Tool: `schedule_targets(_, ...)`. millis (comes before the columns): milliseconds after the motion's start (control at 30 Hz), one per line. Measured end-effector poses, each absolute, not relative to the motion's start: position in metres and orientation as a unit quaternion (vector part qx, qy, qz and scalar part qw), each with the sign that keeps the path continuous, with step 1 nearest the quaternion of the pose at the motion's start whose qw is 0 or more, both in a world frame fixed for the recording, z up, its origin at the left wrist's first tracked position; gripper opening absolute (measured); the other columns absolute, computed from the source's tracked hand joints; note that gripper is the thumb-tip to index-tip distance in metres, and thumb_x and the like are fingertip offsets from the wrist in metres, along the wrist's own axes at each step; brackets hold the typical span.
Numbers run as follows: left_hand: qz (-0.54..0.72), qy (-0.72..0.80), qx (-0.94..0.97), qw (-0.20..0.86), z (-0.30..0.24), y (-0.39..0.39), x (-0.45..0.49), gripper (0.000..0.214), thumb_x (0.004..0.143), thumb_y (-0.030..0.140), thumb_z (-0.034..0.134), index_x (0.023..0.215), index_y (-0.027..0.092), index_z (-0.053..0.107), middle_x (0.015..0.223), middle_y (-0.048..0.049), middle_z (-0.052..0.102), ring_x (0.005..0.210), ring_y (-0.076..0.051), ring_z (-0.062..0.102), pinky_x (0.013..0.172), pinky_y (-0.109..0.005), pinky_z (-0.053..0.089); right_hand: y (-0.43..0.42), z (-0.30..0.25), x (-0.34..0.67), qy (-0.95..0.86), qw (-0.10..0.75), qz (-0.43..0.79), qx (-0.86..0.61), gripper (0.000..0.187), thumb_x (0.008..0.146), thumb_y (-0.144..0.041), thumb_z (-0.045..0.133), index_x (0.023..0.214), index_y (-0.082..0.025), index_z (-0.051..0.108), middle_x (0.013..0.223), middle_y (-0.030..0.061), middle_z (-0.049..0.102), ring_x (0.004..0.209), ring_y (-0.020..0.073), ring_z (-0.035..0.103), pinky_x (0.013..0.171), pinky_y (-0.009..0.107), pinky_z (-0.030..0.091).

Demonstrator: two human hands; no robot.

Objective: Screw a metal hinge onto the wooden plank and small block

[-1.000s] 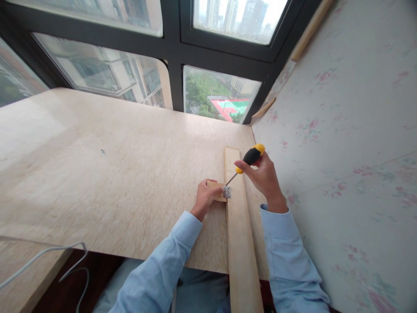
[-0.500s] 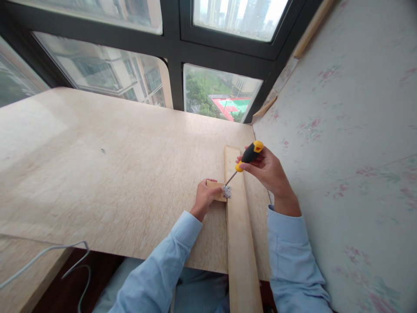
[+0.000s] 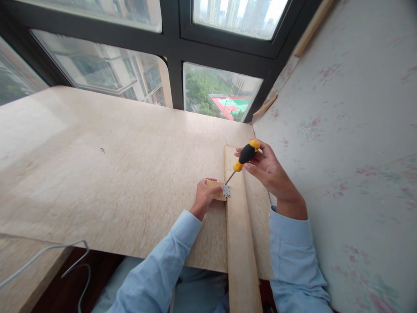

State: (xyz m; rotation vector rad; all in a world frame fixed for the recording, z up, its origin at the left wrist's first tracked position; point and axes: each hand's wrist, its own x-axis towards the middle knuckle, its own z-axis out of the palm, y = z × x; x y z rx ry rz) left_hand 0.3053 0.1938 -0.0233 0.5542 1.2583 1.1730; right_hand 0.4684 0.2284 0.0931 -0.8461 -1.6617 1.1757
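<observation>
My right hand (image 3: 269, 171) is closed around a screwdriver (image 3: 245, 155) with a black and yellow handle. Its metal tip rests on a small silver hinge (image 3: 226, 191). The hinge joins a small wooden block (image 3: 215, 187) to a long wooden plank (image 3: 240, 230) that runs toward me. My left hand (image 3: 204, 199) presses down on the small block, fingers curled over it, holding it against the plank.
The work lies on a beige marble-patterned table (image 3: 107, 174). A tiny screw (image 3: 102, 151) lies alone at mid-left. A floral papered wall (image 3: 342, 130) stands close on the right. Dark-framed windows (image 3: 169, 48) run along the back. A white cable (image 3: 45, 256) hangs at lower left.
My right hand has turned on the screwdriver handle and moved slightly left and up, wrist rolling over. The tip stays on the hinge. My left hand has not moved.
</observation>
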Motion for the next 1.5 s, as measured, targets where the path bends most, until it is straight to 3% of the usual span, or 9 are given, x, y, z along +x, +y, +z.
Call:
schedule_targets(100, 0.508, 0.548, 0.239, 0.62, -0.022, 0.194, 0.305, 0.044, 0.05, 0.013, 0.077, 0.091, 0.012, 0.059, 0.071, -0.0015, 0.064, 0.058, -0.012, 0.059, 0.051, -0.022, 0.047, 0.227, 0.096, 0.469, -0.689, 0.444, 0.444, -0.362, 0.059, 0.081, -0.039, 0.073, 0.132, -0.027, 0.047, 0.118, 0.0067, 0.064, 0.108, 0.022, 0.064, 0.095, 0.043, 0.055)
schedule_targets(300, 0.509, 0.551, 0.245, 0.614, -0.02, 0.193, 0.305, 0.044, 0.049, 0.013, 0.076, 0.09, 0.012, 0.059, 0.07, -0.0006, 0.062, 0.058, -0.011, 0.058, 0.051, -0.021, 0.046, 0.227, 0.094, 0.468, -0.719, 0.439, 0.27, -0.467, 0.065, 0.064, -0.045, 0.085, 0.119, -0.024, 0.059, 0.11, 0.0049, 0.062, 0.095, 0.021, 0.064, 0.089, 0.038, 0.056)
schedule_targets(567, 0.506, 0.553, 0.247, 0.615, -0.022, 0.193, 0.306, 0.046, 0.05, 0.015, 0.076, 0.092, 0.011, 0.059, 0.072, -0.0019, 0.063, 0.059, -0.012, 0.058, 0.052, -0.022, 0.047, 0.221, 0.1, 0.471, -0.705, 0.417, 0.438, -0.371, 0.066, 0.084, -0.045, 0.069, 0.139, -0.033, 0.037, 0.134, 0.0073, 0.054, 0.121, 0.0235, 0.057, 0.099, 0.043, 0.052)
schedule_targets(833, 0.505, 0.559, 0.252, 0.608, -0.021, 0.193, 0.306, 0.044, 0.05, 0.015, 0.076, 0.091, 0.011, 0.06, 0.071, -0.0008, 0.062, 0.058, -0.012, 0.057, 0.051, -0.022, 0.046, 0.226, 0.096, 0.469, -0.717, 0.432, 0.206, -0.507, 0.066, 0.063, -0.053, 0.083, 0.116, -0.024, 0.058, 0.111, 0.0068, 0.062, 0.097, 0.0253, 0.063, 0.087, 0.043, 0.056)
schedule_targets(1100, 0.506, 0.558, 0.253, 0.607, -0.023, 0.194, 0.306, 0.046, 0.05, 0.015, 0.076, 0.092, 0.011, 0.06, 0.071, -0.0013, 0.063, 0.059, -0.012, 0.058, 0.051, -0.021, 0.046, 0.219, 0.101, 0.478, -0.731, 0.399, 0.418, -0.363, 0.072, 0.085, -0.044, 0.068, 0.145, -0.037, 0.029, 0.139, 0.0069, 0.05, 0.127, 0.0237, 0.053, 0.105, 0.045, 0.048)
schedule_targets(1200, 0.505, 0.56, 0.253, 0.606, -0.023, 0.193, 0.306, 0.046, 0.049, 0.016, 0.077, 0.091, 0.011, 0.06, 0.072, -0.0017, 0.063, 0.059, -0.012, 0.058, 0.051, -0.021, 0.046, 0.218, 0.104, 0.477, -0.733, 0.399, 0.385, -0.395, 0.066, 0.084, -0.048, 0.068, 0.141, -0.033, 0.037, 0.126, 0.0076, 0.058, 0.115, 0.0241, 0.061, 0.098, 0.045, 0.052)
schedule_targets(1333, 0.508, 0.556, 0.252, 0.608, -0.023, 0.193, 0.306, 0.044, 0.05, 0.015, 0.077, 0.091, 0.011, 0.06, 0.071, -0.0015, 0.062, 0.058, -0.011, 0.058, 0.05, -0.021, 0.046, 0.223, 0.1, 0.471, -0.723, 0.414, 0.204, -0.514, 0.076, 0.065, -0.06, 0.079, 0.127, -0.025, 0.052, 0.107, 0.0074, 0.062, 0.092, 0.0258, 0.064, 0.085, 0.045, 0.057)
schedule_targets(1400, 0.51, 0.557, 0.253, 0.605, -0.022, 0.192, 0.306, 0.044, 0.05, 0.014, 0.076, 0.091, 0.01, 0.06, 0.071, -0.0017, 0.062, 0.058, -0.011, 0.057, 0.05, -0.02, 0.046, 0.226, 0.097, 0.468, -0.724, 0.41, 0.17, -0.528, 0.08, 0.063, -0.063, 0.078, 0.127, -0.024, 0.051, 0.109, 0.0084, 0.061, 0.092, 0.0262, 0.063, 0.085, 0.046, 0.056)
schedule_targets(1500, 0.512, 0.554, 0.255, 0.605, -0.022, 0.192, 0.306, 0.045, 0.05, 0.014, 0.077, 0.092, 0.01, 0.06, 0.073, -0.0023, 0.063, 0.059, -0.011, 0.058, 0.051, -0.02, 0.047, 0.225, 0.094, 0.467, -0.747, 0.404, 0.255, -0.463, 0.08, 0.074, -0.06, 0.072, 0.139, -0.029, 0.038, 0.12, 0.009, 0.058, 0.105, 0.0258, 0.061, 0.094, 0.046, 0.053)
